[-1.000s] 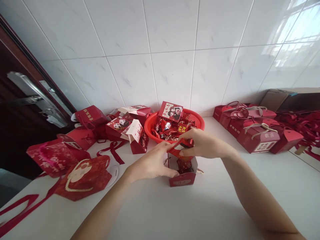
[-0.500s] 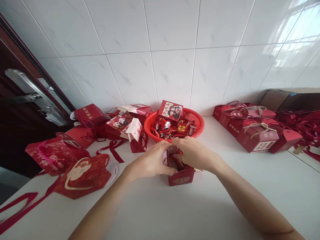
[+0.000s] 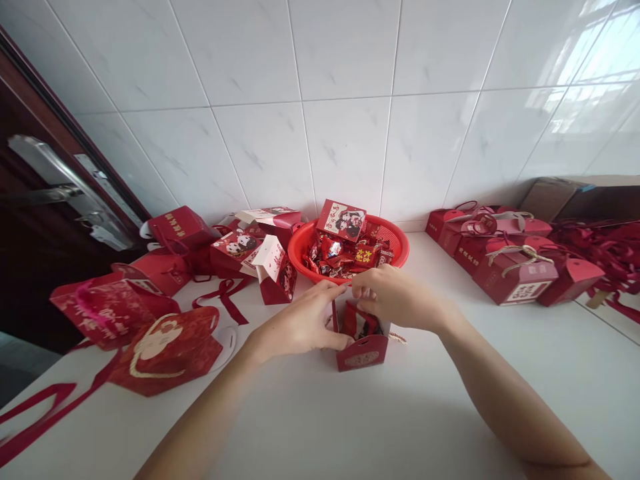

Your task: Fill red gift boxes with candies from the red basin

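A small open red box (image 3: 363, 353) stands on the white table in front of the basket, with red-wrapped pieces (image 3: 356, 323) inside. My left hand (image 3: 305, 320) grips its left side, thumb over the near left edge and fingers at the back. At the box's right rear edge is my right hand (image 3: 400, 297), its fingers curled; whether they pinch the rim is hard to make out. A twisted cord (image 3: 399, 338) sticks out on the right of the box. Just behind, the red plastic basket (image 3: 401, 248) holds wrapped sweets (image 3: 367, 255) and a printed box (image 3: 341, 221).
Red gift boxes (image 3: 183, 230) and bags (image 3: 163, 353) crowd the left side, with loose ribbon (image 3: 227, 300). Closed red boxes (image 3: 520, 277) stand at the right, beside a pile of dark red ribbon (image 3: 600, 250) and a cardboard box (image 3: 547, 195). A tiled wall (image 3: 345, 153) rises behind.
My right hand has lifted slightly and moved right, out of the box's middle, and more of the red-wrapped contents shows. My left hand has stayed on the box.
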